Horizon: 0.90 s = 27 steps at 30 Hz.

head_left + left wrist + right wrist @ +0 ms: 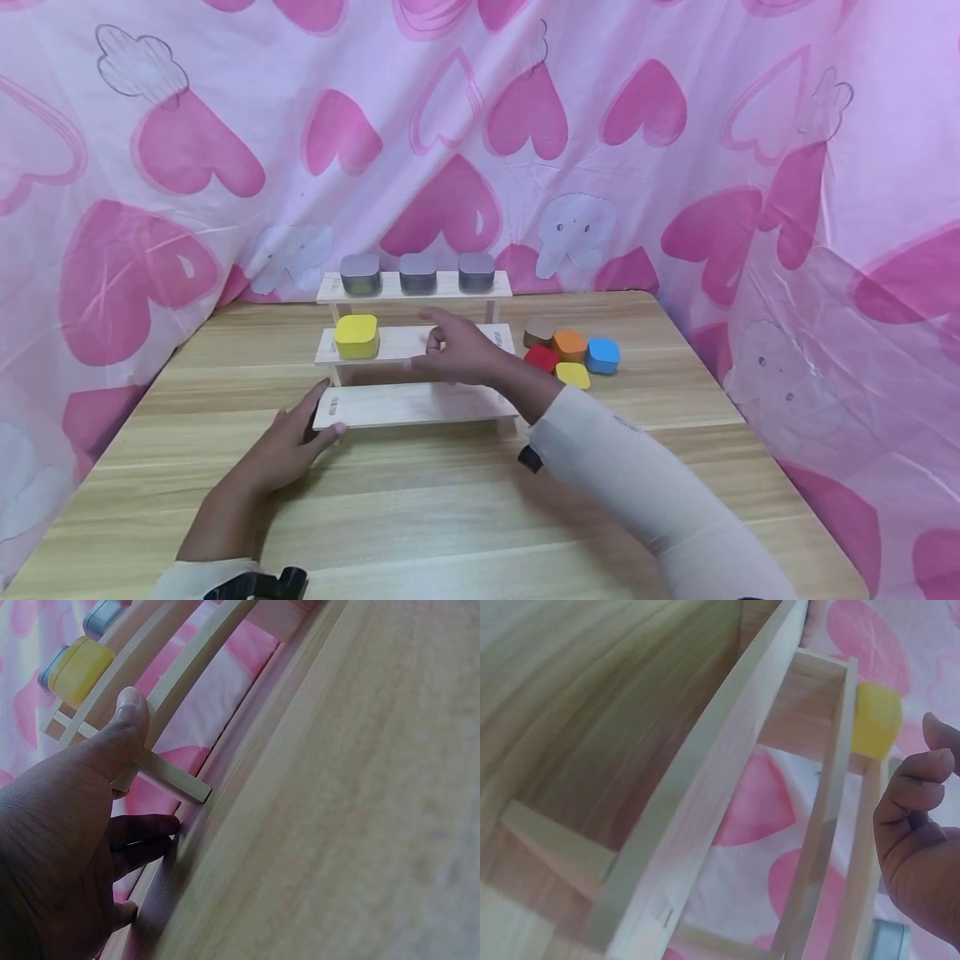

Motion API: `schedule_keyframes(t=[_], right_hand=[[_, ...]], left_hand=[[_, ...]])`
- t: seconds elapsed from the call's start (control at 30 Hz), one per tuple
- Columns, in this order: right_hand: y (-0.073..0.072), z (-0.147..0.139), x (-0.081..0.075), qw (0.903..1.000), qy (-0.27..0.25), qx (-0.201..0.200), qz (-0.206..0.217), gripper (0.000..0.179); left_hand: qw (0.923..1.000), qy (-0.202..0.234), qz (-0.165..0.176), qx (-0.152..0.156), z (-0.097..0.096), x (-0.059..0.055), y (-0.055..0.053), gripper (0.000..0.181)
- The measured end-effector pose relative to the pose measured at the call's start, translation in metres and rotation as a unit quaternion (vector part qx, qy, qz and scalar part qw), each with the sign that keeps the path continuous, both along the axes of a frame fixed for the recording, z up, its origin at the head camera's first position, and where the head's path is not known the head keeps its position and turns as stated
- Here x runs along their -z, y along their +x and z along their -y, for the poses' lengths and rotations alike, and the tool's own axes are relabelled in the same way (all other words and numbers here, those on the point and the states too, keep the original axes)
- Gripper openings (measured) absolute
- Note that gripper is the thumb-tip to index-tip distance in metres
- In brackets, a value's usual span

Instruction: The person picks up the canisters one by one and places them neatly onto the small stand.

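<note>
A three-tier wooden rack point(420, 403) stands on the table. My left hand point(288, 446) holds the left end of its lowest tier, thumb on the board; in the left wrist view other fingers reach down to the tabletop. Above the middle tier is my right hand point(465, 348), index finger extended, other fingers partly curled, nothing held. A yellow rounded-square box point(357, 337) sits at that tier's left end, apart from the right hand. On the top tier stand three grey boxes, left point(360, 275), middle point(417, 274) and right point(476, 273).
Right of the rack, several similar boxes cluster on the table: brown point(539, 332), orange point(569, 344), blue point(602, 356), red point(542, 359) and yellow point(573, 376). A pink heart-patterned cloth point(450, 208) hangs behind and beside the wood-grain table point(420, 517).
</note>
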State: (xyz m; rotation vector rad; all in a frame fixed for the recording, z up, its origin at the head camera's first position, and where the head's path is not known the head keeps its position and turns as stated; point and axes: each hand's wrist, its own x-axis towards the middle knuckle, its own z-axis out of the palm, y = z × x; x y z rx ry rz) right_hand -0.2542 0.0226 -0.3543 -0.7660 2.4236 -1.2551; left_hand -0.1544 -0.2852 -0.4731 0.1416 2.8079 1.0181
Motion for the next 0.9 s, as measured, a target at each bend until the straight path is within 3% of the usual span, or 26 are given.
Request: schedule_keyframes(t=[0.37,0.67,0.9], right_hand=[[0.012,-0.058,0.001,0.9977,-0.032,0.054,0.026,0.084],[0.015,-0.108,0.012,0.9912,-0.098,0.082,0.035,0.077],[0.011,-0.135,0.028,0.9844,-0.109,0.136,0.026,0.063]], left_hand=[[0.9999,0.012,-0.006,0.002,0.001,0.002,-0.001,0.101],[0.9998,0.014,-0.01,0.005,0.0,0.002,-0.001,0.101],[1.0,0.005,-0.007,0.0,0.0,0.001,-0.001,0.101]])
